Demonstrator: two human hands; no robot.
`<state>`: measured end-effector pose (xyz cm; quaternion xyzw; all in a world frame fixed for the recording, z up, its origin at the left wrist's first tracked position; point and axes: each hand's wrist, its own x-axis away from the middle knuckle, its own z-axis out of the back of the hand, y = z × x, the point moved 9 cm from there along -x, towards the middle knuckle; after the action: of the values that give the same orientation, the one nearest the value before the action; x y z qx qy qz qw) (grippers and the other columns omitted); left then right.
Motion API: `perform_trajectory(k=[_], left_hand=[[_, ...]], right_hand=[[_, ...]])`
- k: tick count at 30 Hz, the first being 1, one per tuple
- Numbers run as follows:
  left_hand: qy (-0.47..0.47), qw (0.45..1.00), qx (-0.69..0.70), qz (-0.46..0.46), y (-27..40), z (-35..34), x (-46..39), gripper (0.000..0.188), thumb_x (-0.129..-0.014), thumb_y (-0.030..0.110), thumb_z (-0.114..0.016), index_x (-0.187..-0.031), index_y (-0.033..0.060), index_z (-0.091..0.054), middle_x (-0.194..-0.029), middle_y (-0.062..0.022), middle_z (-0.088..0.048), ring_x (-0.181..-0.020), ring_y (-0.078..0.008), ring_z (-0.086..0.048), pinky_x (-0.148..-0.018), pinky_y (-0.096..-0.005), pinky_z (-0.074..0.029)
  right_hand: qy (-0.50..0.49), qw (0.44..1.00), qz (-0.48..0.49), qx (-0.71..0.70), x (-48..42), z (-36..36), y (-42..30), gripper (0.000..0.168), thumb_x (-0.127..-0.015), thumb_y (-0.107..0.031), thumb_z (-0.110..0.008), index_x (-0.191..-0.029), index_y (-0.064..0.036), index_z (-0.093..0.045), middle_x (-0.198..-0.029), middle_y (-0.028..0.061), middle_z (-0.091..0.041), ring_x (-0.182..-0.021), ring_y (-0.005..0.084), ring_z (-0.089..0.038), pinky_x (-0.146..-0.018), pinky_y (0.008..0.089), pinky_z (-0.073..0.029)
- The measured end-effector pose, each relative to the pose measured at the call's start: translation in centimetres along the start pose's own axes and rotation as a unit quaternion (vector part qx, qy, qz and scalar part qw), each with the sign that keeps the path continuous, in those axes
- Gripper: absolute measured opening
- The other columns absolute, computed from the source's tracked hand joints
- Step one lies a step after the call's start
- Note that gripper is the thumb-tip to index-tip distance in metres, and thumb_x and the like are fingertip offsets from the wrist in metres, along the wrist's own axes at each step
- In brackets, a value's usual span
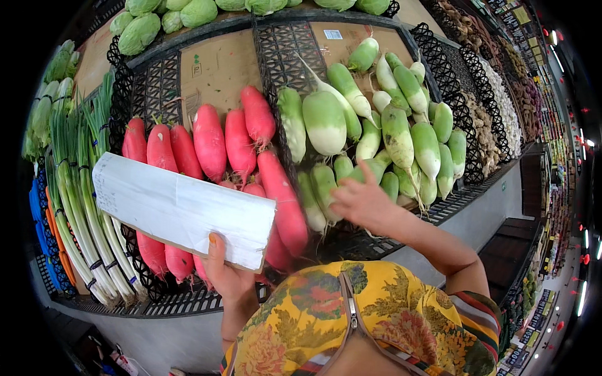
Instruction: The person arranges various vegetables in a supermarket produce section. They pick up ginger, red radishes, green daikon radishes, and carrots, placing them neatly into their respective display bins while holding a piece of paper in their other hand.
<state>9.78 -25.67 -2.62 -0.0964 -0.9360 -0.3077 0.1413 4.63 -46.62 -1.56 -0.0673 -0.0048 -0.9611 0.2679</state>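
Note:
My left hand (230, 277) grips the lower edge of a long white cardboard strip (183, 207), thumb on its face. Faint handwriting runs along the strip's left end. It is held tilted over the red radishes (209, 141) and hides part of them. My right hand (362, 197) is stretched over the front of the pile of green radishes (324, 120), fingers apart and somewhat blurred. Nothing shows in its grasp; whether its fingertips touch a radish, I cannot tell. A black plastic divider (270, 75) stands between the two radish piles.
Bundled leeks (77, 202) lie left of the red radishes. Cabbages (138, 33) sit along the back. Flattened cardboard (221, 70) lines the black crates. Ginger (484, 136) and garlic (501, 103) fill bins to the right. A slatted black ledge (188, 303) edges the display's front.

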Motion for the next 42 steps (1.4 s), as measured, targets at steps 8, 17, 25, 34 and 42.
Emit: perform_trajectory(k=[8,17,25,34,42], left_hand=[[-0.029,0.999,-0.015,-0.017,0.3,-0.9,-0.3,0.049,-0.088,0.015,-0.044,-0.131,0.0008,-0.025,-0.123,-0.0149,-0.043,-0.112,-0.0285,-0.046,-0.094,-0.0448,-0.039],[0.007,0.999,-0.025,-0.035,0.0,1.2,-0.1,0.041,-0.089,0.019,-0.045,-0.125,0.0008,-0.036,-0.116,-0.0112,-0.051,-0.103,-0.0248,-0.052,-0.088,-0.0412,-0.043],[-0.004,0.999,-0.037,-0.012,-0.5,0.9,-0.4,0.040,-0.089,0.017,-0.046,-0.124,0.0004,-0.037,-0.114,-0.0106,-0.052,-0.102,-0.0238,-0.053,-0.088,-0.0398,-0.043],[0.009,0.999,-0.035,-0.020,-0.3,0.5,-0.4,0.041,-0.088,0.016,-0.048,-0.124,0.0004,-0.037,-0.114,-0.0105,-0.051,-0.102,-0.0233,-0.053,-0.087,-0.0393,-0.044],[-0.032,0.998,-0.060,-0.011,-0.7,-0.1,-0.4,0.043,-0.089,0.017,-0.046,-0.126,-0.0016,-0.034,-0.116,-0.0141,-0.050,-0.105,-0.0260,-0.051,-0.088,-0.0412,-0.043]], right_hand=[[0.114,0.984,-0.018,-0.134,-0.9,-2.3,-1.9,0.020,-0.065,-0.012,-0.057,-0.086,-0.011,-0.059,-0.115,0.0122,-0.045,-0.114,0.0295,-0.039,-0.094,0.0510,-0.033],[0.250,0.922,-0.284,-0.083,4.1,-1.2,7.2,0.027,-0.067,-0.008,-0.061,-0.092,-0.002,-0.054,-0.109,0.0197,-0.048,-0.099,0.0360,-0.047,-0.081,0.0406,-0.041],[0.111,0.818,-0.564,-0.003,9.1,-4.2,19.0,0.064,-0.067,-0.027,-0.070,-0.118,-0.001,-0.042,-0.120,0.0221,-0.040,-0.099,0.0406,-0.047,-0.083,0.0436,-0.042],[0.235,0.721,-0.491,-0.428,11.8,-6.0,13.8,0.087,-0.062,-0.022,-0.073,-0.129,0.008,-0.026,-0.126,0.0224,-0.040,-0.115,0.0292,-0.042,-0.097,0.0357,-0.033],[0.124,0.796,-0.400,-0.438,5.4,-4.7,4.5,0.059,-0.079,-0.029,-0.059,-0.119,0.009,-0.037,-0.118,0.0238,-0.042,-0.110,0.0327,-0.041,-0.093,0.0361,-0.032]])
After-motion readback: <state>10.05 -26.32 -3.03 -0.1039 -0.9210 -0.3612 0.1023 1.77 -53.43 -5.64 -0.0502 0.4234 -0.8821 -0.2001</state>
